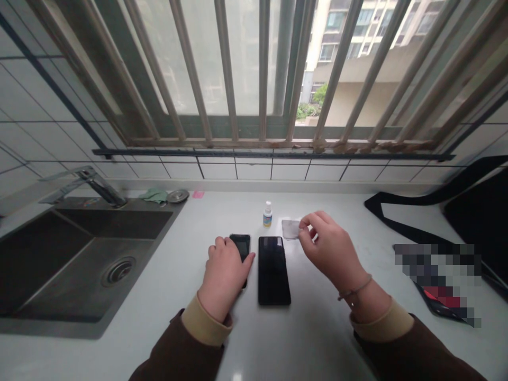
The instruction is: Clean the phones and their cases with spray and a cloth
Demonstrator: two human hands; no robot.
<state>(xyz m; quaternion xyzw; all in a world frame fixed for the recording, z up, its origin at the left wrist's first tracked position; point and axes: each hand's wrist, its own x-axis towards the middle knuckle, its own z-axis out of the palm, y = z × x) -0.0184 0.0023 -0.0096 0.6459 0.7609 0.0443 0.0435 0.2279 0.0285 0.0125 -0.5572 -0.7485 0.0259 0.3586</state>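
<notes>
My left hand (224, 272) is laid over a small black phone (241, 244), fingers at its left edge and thumb across its right side. The hand hides much of this phone. Just to the right, a larger black phone (273, 270) lies flat with its dark screen up. My right hand (331, 243) is closed in a pinch at the right edge of a thin whitish cloth (290, 228), which lies on the counter. Behind the phones stands a small spray bottle (268, 215) with a white top and a blue and yellow label.
A dark sink (79, 264) with a faucet (101, 188) is at left. A green cloth (154, 196), a metal drain cover (178, 196) and a pink slip (198, 194) lie near the wall. At right are a black strap (416, 200) and a partly blurred-out packet (440, 296).
</notes>
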